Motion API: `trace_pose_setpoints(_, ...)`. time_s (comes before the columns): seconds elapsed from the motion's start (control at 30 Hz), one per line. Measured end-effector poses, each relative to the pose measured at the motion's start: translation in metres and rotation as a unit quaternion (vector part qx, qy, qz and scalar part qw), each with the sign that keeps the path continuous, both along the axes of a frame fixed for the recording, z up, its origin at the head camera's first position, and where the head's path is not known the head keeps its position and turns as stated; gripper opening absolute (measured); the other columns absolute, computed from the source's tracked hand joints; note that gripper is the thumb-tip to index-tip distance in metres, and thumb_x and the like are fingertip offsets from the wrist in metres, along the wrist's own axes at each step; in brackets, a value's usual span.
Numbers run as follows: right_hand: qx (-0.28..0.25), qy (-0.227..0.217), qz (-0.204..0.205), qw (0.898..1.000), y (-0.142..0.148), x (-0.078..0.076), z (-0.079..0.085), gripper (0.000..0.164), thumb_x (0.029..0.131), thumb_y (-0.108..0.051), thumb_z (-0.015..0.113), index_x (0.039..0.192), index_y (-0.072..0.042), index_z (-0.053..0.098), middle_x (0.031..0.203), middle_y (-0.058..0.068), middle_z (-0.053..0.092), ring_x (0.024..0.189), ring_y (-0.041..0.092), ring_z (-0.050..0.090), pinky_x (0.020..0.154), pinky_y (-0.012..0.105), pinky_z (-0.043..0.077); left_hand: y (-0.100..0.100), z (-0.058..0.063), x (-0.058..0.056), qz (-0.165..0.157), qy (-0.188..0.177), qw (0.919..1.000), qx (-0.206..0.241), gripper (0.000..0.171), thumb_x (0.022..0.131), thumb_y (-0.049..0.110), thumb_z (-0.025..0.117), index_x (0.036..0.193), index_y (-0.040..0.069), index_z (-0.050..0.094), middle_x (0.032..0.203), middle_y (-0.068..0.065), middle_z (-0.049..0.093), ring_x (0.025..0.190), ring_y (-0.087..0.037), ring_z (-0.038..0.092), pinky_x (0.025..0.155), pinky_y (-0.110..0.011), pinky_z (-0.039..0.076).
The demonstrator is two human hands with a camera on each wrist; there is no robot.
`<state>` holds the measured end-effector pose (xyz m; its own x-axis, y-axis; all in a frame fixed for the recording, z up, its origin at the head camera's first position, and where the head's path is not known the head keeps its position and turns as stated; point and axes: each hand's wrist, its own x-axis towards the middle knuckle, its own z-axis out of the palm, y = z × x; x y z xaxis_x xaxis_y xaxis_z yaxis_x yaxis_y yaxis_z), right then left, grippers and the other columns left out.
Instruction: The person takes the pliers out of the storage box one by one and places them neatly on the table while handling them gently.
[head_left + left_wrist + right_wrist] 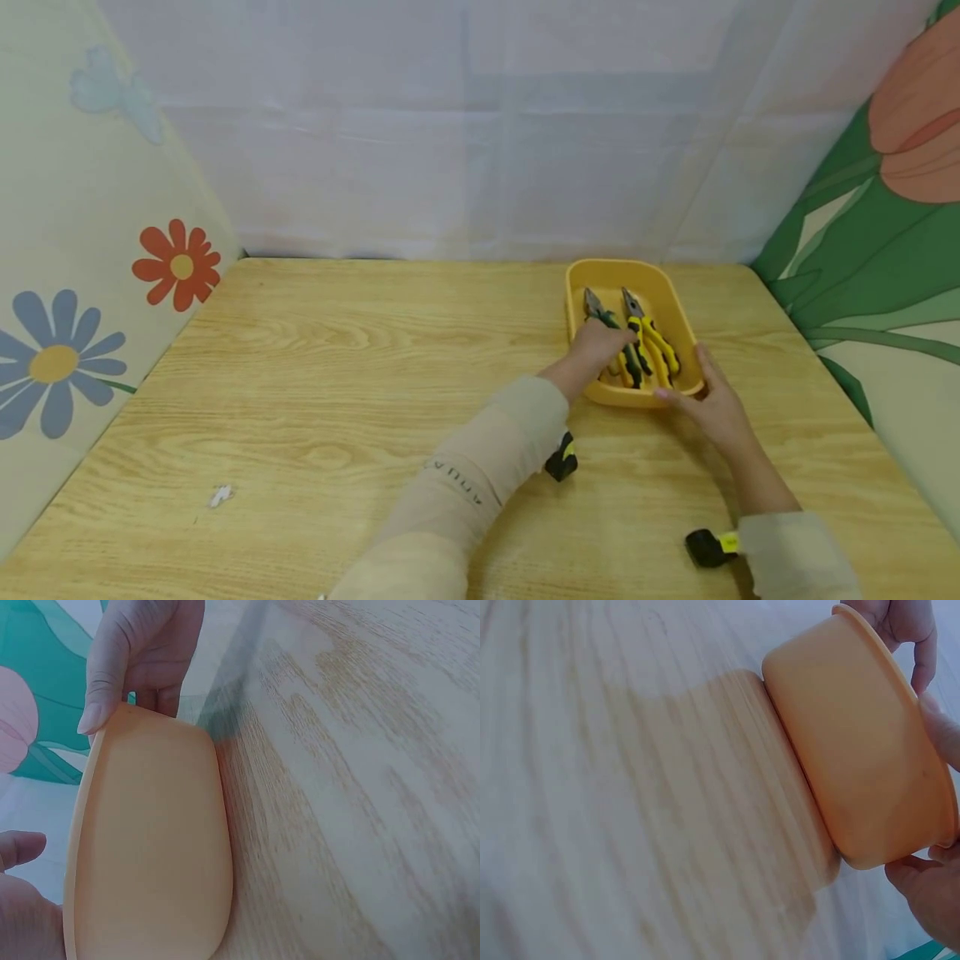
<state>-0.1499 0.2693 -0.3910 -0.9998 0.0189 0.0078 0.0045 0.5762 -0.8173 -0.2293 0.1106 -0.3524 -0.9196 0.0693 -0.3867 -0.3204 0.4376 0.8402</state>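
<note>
A yellow plastic bin (622, 398) stands toward the back right of the table. Inside it lie pliers with yellow and black handles (660, 350) and, to their left, pliers with dark green parts (591, 300). My left hand (596, 346) reaches over the bin's left side and covers the middle of the green pliers; its fingertips are mostly hidden, so its hold is unclear. At the front right corner, my right hand (716, 412) grips the bin, thumb (94, 712) on the rim and fingers around the outer wall. Both wrist views show the bin's outside, its contents hidden.
The wooden table (360, 358) runs back to a white cloth backdrop (450, 167). Painted flower panels flank it; one blue flower (52, 364) shows at left. A small white scrap (221, 496) lies at front left. Black objects (708, 548) sit beside the sleeves.
</note>
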Motion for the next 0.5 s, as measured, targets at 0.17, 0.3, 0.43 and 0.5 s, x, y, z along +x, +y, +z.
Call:
trace_pose_setpoints(0.17, 0.0, -0.001, 0.0, 1.0, 0.0, 0.0, 0.001, 0.09, 0.081, -0.031, 0.06, 0.137, -0.007, -0.006, 0.141, 0.016, -0.009, 0.125, 0.036, -0.006, 0.1, 0.053, 0.003, 0.003, -0.002, -0.002, 0.007, -0.009, 0.9999, 0.003, 0.062, 0.075, 0.034, 0.064, 0.125, 0.005, 0.042, 0.122, -0.005, 0.047, 0.099, -0.017, 0.049, 0.078, -0.03, 0.045)
trace_pose_setpoints(0.3, 0.004, -0.005, -0.002, 1.0, 0.001, 0.0, 0.001, 0.09, 0.081, -0.031, 0.06, 0.137, -0.007, -0.006, 0.141, 0.016, -0.01, 0.125, 0.037, -0.007, 0.1, 0.054, 0.003, 0.008, -0.004, -0.003, 0.02, -0.025, 0.9993, 0.02, 0.062, 0.074, 0.032, 0.064, 0.126, 0.005, 0.042, 0.121, -0.006, 0.047, 0.101, -0.018, 0.048, 0.08, -0.031, 0.045)
trace_pose_setpoints(0.43, 0.009, -0.004, -0.005, 1.0, 0.006, 0.001, 0.001, 0.09, 0.081, -0.032, 0.06, 0.137, -0.009, -0.006, 0.141, 0.016, -0.009, 0.125, 0.037, -0.007, 0.1, 0.053, 0.002, 0.015, -0.004, -0.003, 0.025, -0.029, 0.999, 0.023, 0.058, 0.076, 0.032, 0.063, 0.124, 0.005, 0.045, 0.12, -0.004, 0.048, 0.101, -0.017, 0.048, 0.081, -0.03, 0.044)
trace_pose_setpoints(0.5, 0.012, -0.003, -0.005, 1.0, 0.008, 0.002, 0.001, 0.09, 0.081, -0.032, 0.06, 0.137, -0.009, -0.006, 0.141, 0.016, -0.009, 0.125, 0.037, -0.006, 0.1, 0.053, 0.002, 0.018, -0.003, -0.002, 0.027, -0.028, 0.9991, 0.018, 0.054, 0.077, 0.032, 0.062, 0.123, 0.006, 0.047, 0.121, -0.004, 0.048, 0.102, -0.016, 0.048, 0.082, -0.028, 0.043)
